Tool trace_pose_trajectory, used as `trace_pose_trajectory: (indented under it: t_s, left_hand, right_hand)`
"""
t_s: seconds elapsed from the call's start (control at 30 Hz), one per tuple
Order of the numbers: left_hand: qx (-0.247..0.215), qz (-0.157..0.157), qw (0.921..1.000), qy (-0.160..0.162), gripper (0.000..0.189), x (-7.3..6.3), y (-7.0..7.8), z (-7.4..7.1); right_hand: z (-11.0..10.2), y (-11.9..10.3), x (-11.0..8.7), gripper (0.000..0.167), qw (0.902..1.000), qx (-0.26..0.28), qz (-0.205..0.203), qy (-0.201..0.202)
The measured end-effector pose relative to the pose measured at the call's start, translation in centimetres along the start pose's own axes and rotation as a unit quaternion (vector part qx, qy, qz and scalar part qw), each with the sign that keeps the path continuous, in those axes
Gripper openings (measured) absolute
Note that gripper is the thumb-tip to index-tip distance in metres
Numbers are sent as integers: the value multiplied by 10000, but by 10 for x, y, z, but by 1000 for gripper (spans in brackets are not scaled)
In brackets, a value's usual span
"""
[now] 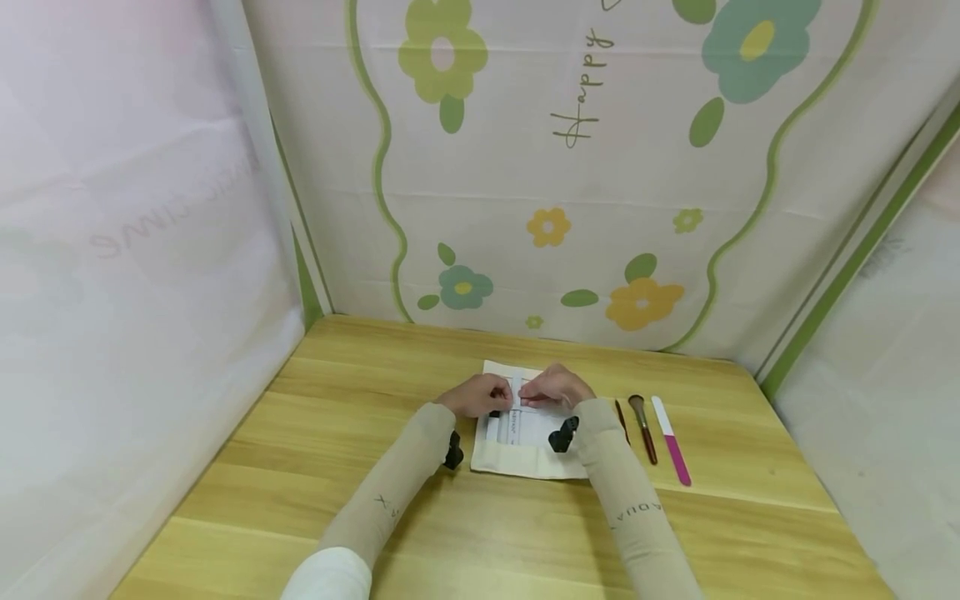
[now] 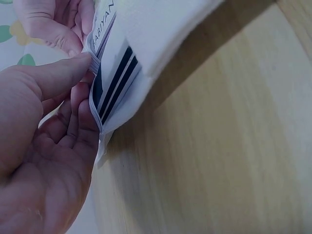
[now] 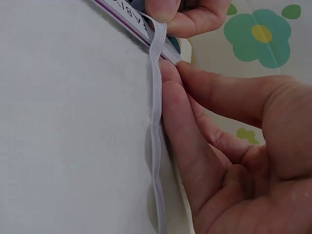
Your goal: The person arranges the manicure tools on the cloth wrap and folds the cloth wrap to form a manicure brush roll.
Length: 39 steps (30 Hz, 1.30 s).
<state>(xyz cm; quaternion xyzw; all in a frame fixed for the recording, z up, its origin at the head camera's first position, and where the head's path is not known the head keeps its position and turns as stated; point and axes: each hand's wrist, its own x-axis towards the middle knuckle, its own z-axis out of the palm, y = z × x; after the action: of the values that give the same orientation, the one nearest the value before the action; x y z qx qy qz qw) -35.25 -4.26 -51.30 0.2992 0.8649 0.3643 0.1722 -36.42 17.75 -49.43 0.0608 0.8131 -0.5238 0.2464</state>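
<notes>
A cream fabric pouch (image 1: 528, 460) lies unfolded on the table, a white elastic band (image 3: 156, 92) stitched across it in loops. Under the band runs a flat white nail file (image 1: 515, 427) with dark lettering and a purple line along its edge. My left hand (image 1: 480, 397) pinches the elastic between thumb and fingers, lifting it beside the file. My right hand (image 1: 557, 385) holds the far end of the file between thumb and fingers, just past the band. Left of the file, a black-and-white striped flat piece (image 2: 117, 85) sits in the pouch, partly covered by its folded flap.
To the right of the pouch lie a thin dark-handled tool (image 1: 622, 421), a makeup brush (image 1: 642, 429) with a reddish handle, and a white-and-pink nail file (image 1: 671, 442). Printed fabric walls (image 1: 480, 183) enclose the wooden table (image 1: 300, 467) at the back and sides.
</notes>
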Motion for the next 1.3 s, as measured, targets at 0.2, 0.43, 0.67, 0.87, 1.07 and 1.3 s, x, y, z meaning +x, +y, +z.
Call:
trace_pose_trajectory:
  t_s: [0.2,0.43,0.67,0.87,1.07,1.3]
  left_hand:
    - [-27,-71,10000,28,13,-1,2,0]
    - [-44,-147,9999,73,13,-3,6,0]
    - [-58,-104,9999,125,13,-2,6,0]
    - [61,14,9998,186,14,0,9,2]
    - [535,59,9984,199,14,4,19,5]
    - [769,101,9970,66,8,5,33,4]
  right_hand:
    - [-1,3,0,12,9996,169,41,-209]
    - [-1,-1,-1,9,9990,-428,63,-68]
    - [-2,-7,-5,9,9948,-1000,-175,-25]
    - [-16,-11,-19,19,9897,-1253,-633,-276]
    - [-66,-7,-50,33,9771,-1769,-1101,-438]
    - [-135,12,-96,47,9578,-2544,-1260,-446]
